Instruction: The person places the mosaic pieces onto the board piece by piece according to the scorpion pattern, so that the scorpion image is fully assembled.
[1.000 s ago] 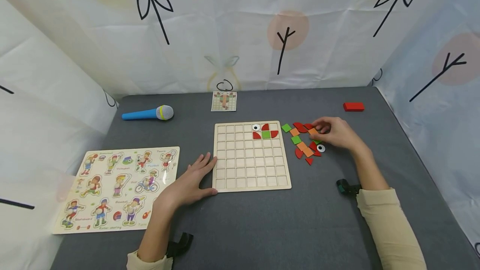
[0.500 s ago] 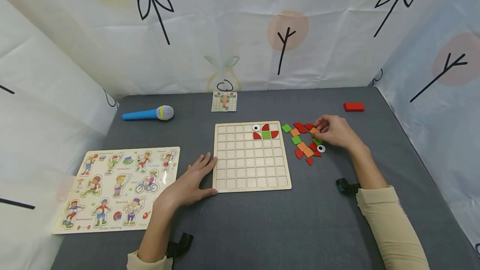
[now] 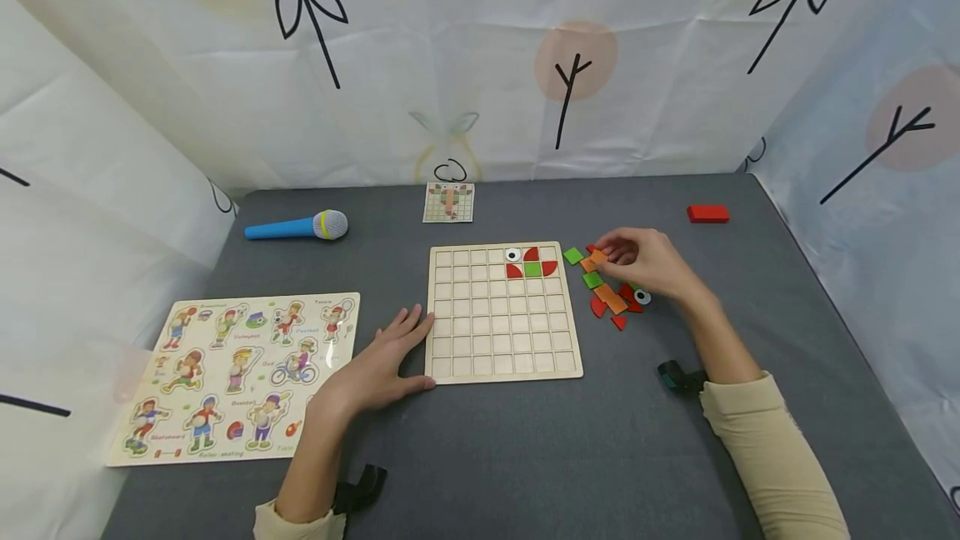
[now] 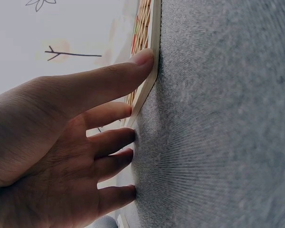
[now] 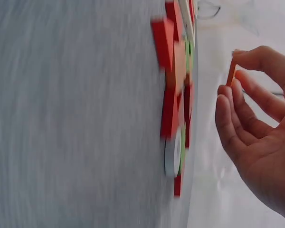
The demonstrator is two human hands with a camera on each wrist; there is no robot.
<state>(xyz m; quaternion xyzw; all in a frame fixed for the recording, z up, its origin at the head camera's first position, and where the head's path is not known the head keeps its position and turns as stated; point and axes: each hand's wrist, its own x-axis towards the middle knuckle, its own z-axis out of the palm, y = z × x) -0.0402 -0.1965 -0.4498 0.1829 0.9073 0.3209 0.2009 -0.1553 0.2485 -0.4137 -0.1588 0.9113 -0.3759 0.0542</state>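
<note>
Working at a grey table [image 3: 540, 465], with a puzzle [image 3: 240, 382] toward nine o'clock of the board [image 3: 487, 340]. Touching the board from eight to nine o'clock with the left hand [image 3: 378, 367], extended rather than curled, gripping nothing. Hovering toward three o'clock with the right hand [image 3: 652, 261], above the loose tiles [image 3: 592, 280]. Matching only in part, it seems, the card [image 3: 448, 203] at eleven o'clock. Looking early, with just five pieces set toward one o'clock: an eye [image 3: 512, 255], three red pieces [image 3: 549, 268] and a green square [image 3: 532, 269]. Needing, probably, more from three o'clock, including the second eye [image 3: 642, 297]. Pinching an orange tile [image 5: 231, 71] between right thumb and fingertips, off the board.
</note>
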